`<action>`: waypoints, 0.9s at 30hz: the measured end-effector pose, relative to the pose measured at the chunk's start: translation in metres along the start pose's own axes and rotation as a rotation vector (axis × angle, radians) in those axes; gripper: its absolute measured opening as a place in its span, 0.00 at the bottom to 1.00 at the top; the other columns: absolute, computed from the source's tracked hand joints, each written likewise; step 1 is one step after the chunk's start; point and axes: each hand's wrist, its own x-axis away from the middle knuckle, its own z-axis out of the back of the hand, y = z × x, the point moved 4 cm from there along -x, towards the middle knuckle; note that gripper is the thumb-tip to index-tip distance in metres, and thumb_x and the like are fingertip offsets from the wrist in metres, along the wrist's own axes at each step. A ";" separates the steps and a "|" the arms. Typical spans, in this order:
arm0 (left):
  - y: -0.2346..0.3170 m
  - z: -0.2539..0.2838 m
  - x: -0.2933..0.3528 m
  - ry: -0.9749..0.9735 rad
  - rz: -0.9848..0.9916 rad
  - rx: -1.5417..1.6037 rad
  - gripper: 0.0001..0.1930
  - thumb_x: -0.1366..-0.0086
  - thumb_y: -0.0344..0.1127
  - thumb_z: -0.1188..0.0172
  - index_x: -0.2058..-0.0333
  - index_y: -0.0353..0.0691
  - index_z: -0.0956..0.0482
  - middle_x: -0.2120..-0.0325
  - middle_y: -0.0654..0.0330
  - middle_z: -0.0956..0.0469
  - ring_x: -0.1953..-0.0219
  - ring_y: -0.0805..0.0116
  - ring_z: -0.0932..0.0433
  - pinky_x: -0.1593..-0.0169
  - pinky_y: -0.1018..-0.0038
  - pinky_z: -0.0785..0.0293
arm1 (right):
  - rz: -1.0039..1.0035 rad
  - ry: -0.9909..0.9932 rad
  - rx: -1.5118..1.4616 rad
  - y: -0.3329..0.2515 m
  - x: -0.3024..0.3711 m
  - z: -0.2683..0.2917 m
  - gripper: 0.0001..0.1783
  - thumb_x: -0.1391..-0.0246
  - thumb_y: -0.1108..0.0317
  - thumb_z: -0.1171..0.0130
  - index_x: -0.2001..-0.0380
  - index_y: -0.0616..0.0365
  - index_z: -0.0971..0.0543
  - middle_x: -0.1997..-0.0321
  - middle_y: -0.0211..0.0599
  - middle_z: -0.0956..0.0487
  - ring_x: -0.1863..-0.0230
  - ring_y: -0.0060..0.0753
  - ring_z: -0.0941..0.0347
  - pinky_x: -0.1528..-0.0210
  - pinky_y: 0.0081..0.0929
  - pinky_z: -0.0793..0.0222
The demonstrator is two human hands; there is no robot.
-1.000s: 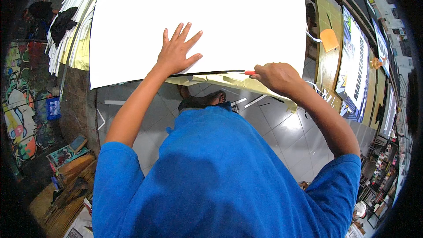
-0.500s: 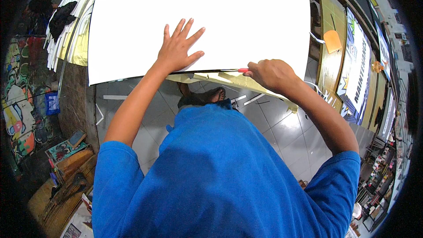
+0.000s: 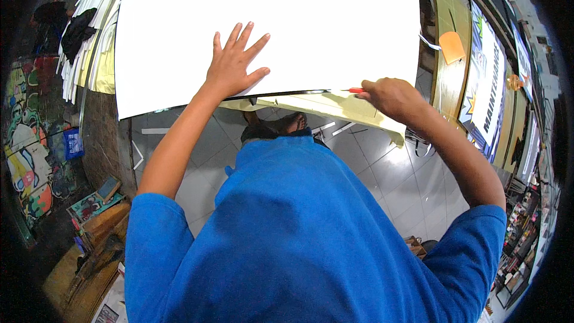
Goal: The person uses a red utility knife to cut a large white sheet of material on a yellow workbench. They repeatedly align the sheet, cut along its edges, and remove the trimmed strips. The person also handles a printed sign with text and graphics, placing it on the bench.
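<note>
broad, bright white sheet (image 3: 335, 30), smooth beneath the spread left hand (image 3: 230, 67)

Count, places taken from the sheet: 1 white sheet (image 3: 299, 30). 2 grips: left grip (image 3: 232, 66) on the sheet, right grip (image 3: 393, 99) at its near edge. 1 red-handled tool (image 3: 356, 90), same edge. 1 orange flat piece (image 3: 452, 48), right of sheet. At least 2 printed panels (image 3: 485, 84), farther right. 1 black cloth (image 3: 78, 34), left of sheet. 1 blue packet (image 3: 73, 142), lower left. Many white strips (image 3: 95, 21) left of sheet, overlapping; exact number unreadable.
</note>
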 end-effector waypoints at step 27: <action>-0.220 0.030 0.016 0.394 0.308 0.183 0.32 0.44 0.35 0.32 0.40 0.39 0.31 0.36 0.43 0.40 0.35 0.44 0.40 0.34 0.54 0.41 | -0.615 1.000 -1.956 -0.056 0.123 -0.176 0.23 0.30 0.47 0.59 0.51 0.57 0.29 0.77 0.23 0.36 0.81 0.13 0.42 0.79 0.15 0.43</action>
